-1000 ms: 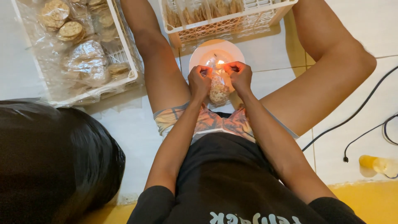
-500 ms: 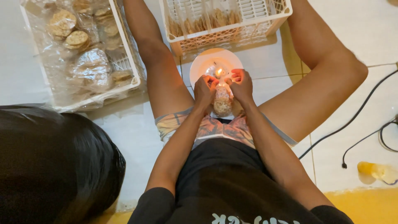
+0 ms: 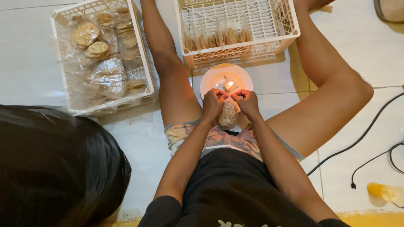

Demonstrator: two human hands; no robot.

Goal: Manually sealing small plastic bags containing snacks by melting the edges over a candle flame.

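Both hands, L (image 3: 213, 102) & R (image 3: 248, 101), fingers pinched shut on cracker bag (image 3: 228, 114) neck, just over candle flame (image 3: 229, 85); keep plastic taut, fingers off flame.

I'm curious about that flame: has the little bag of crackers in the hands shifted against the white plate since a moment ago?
Cannot tell. The cracker bag sits by the plate's near rim throughout; the head camera moved, so any shift is too slight to judge.

A small clear bag of round crackers (image 3: 228, 115) hangs upright beside a candle flame (image 3: 229, 85)
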